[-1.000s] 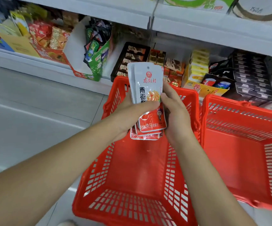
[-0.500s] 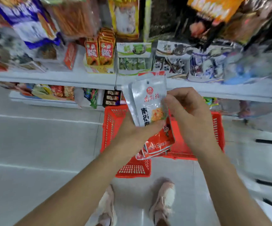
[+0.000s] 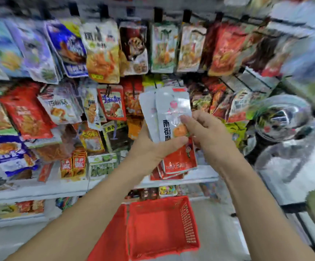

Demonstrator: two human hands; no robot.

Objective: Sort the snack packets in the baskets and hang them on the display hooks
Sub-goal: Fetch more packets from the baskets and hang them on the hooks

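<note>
Head view smears most of the print, so on your snack packets [image 3: 169, 113] only a few black characters down the front one can be read. Your left hand [image 3: 151, 149] covers the stack's middle, and how many packets lie behind the front one cannot be told. You hold the stack upright in front of the display, long axis vertical, white tops up, red bottoms down, the lower edges fanned a little. Your left thumb lies curled across the front; the other fingers are hidden behind. Your right hand [image 3: 211, 136] pinches the front packet's right edge with curled fingers [image 3: 187, 120].

Behind the stack, hanging packets [image 3: 104, 51] crowd the display hooks [image 3: 157, 13] in overlapping rows, so the hooks show only as dark stubs at the top. Below, a white shelf [image 3: 36, 191] carries small boxes [image 3: 73, 165]. Two red baskets [image 3: 188, 228] sit side by side on the floor [image 3: 11, 240] under your forearms. At the right, a silvery round thing [image 3: 283, 117] is too smeared to name.
</note>
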